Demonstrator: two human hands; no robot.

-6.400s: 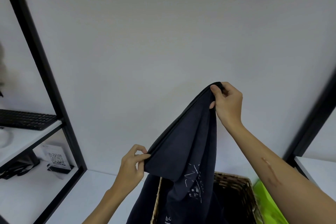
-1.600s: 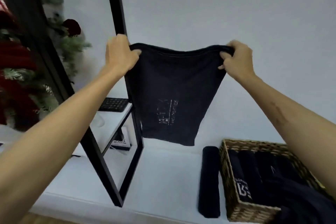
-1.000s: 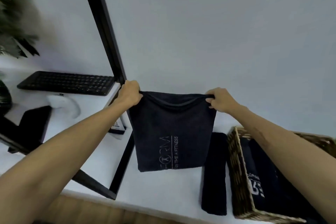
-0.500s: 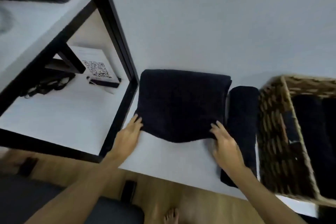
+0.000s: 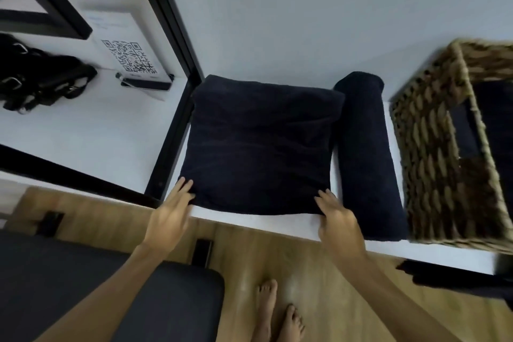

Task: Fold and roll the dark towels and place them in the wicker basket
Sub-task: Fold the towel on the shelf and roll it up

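Observation:
A folded dark towel (image 5: 261, 144) lies flat on the white table (image 5: 280, 223), square and close to the front edge. My left hand (image 5: 170, 218) touches its near left corner with straight fingers. My right hand (image 5: 337, 221) touches the near right corner the same way. A rolled dark towel (image 5: 366, 153) lies just right of the folded one. The wicker basket (image 5: 438, 147) stands at the right, with dark towels inside it, mostly cut off by the frame.
A black shelf frame (image 5: 172, 130) runs along the towel's left side. Beyond it lie a QR code stand (image 5: 130, 61) and a black strap bundle (image 5: 41, 78). A dark seat (image 5: 111, 294) and wooden floor sit below the table edge.
The towel went from held up in the air to lying flat on the table. Since half a second ago my hands slid nearer the front edge, smoothing its near corners.

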